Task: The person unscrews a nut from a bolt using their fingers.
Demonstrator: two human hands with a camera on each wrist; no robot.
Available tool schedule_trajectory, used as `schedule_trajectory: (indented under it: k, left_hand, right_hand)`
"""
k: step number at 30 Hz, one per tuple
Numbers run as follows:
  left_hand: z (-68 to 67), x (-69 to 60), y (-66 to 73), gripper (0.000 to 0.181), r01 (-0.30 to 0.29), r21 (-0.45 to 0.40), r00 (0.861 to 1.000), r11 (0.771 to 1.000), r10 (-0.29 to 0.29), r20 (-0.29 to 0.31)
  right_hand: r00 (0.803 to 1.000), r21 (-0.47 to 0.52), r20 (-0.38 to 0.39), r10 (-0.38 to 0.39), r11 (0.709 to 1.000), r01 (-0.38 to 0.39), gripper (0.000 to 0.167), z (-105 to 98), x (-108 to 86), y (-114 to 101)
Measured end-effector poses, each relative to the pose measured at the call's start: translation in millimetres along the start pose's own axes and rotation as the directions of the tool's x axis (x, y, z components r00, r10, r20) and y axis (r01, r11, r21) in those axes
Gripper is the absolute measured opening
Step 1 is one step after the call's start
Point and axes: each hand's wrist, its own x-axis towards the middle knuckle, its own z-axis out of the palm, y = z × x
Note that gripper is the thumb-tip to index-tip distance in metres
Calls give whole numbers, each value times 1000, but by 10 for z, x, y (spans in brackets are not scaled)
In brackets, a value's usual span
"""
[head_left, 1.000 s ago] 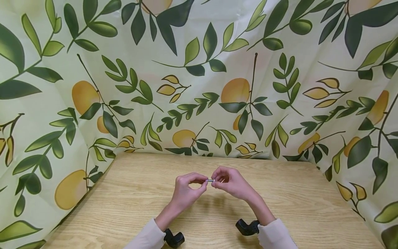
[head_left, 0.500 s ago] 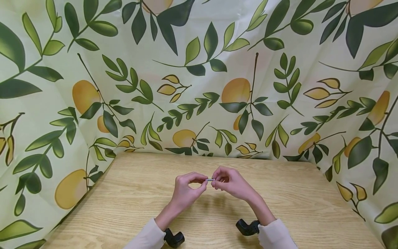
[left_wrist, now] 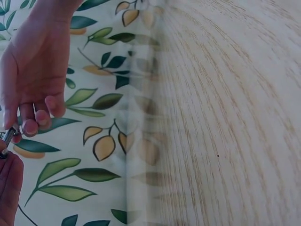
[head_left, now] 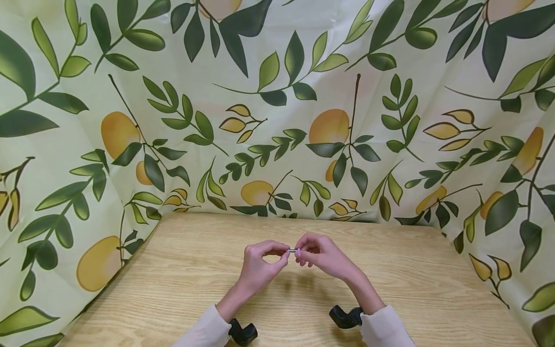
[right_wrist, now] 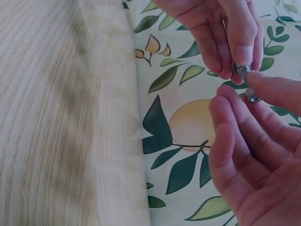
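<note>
A small silver bolt (head_left: 292, 250) lies level between the fingertips of both hands, above the table. My left hand (head_left: 262, 265) pinches its left end between thumb and index finger. At its right end is my right hand (head_left: 318, 253), thumb and index finger at the metal, the other fingers loosely curled. In the right wrist view the bolt (right_wrist: 246, 80) shows a threaded shank and a wider, shiny piece at the right hand's end; whether that is the head or a nut I cannot tell. The left wrist view shows the bolt (left_wrist: 8, 136) only partly, near the frame's edge.
Beneath the hands is a light wood-grain table (head_left: 195, 289). A cloth (head_left: 277, 120) printed with leaves and orange fruit hangs around its back and sides. Black wrist-worn camera mounts (head_left: 345, 316) stick out beside both pale sleeves (head_left: 386, 327).
The right hand's thumb and fingers have shifted slightly against each other at the bolt's end. The left hand keeps its place and its pinch.
</note>
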Motion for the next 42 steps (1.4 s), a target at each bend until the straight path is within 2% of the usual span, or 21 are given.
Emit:
schedule_trajectory:
  k: [4,9,13,16,19,24,31,34,39,42]
  left_hand:
    - [-1,1,3,19,6,-7,1000,1000,-6,1]
    - [8,-7,-2,18,3,-18,1000,1000,-3,-6]
    - [16,-7,-1,18,7,-22,1000,1000,-7,-9]
    - [23,-5,-4,18,6,-17,1000,1000,-6,-9]
    - [30,-4,-4,17,7,-16,1000,1000,-7,-6]
    - [23,-4,-2,18,8,-36,1000,999,-9,-6]
    - [20,-15,-5,19,-9,-38,1000,999,9,-7]
    - [20,-16,-12,16,-10,-27,1000,1000,10,-9]
    - [15,-10,-6,15,4,-19,1000,1000,-4,-7]
    - [14,-7,0,16,4,-20,1000,1000,-4,-12]
  right_hand:
    - [999,4,-45,-24,1000,24,12,16,0,3]
    - [996,-4,-80,-26,1000,26,18,23,7,18]
    - [999,-8,-37,5,1000,-6,18,-1,6,24]
    - [999,-10,17,29,1000,-29,29,-24,5,30]
    - [999,2,33,21,1000,-21,29,-36,1,34]
    - [1000,19,-17,-2,1000,2,15,-19,-4,37]
    - [998,42,-58,-22,999,25,17,20,0,24]
    - [999,43,-39,-9,999,11,23,7,3,30]
    - [999,20,47,8,1000,-9,26,-33,7,34]
    - [999,27,48,-3,1000,1,22,-38,9,24]
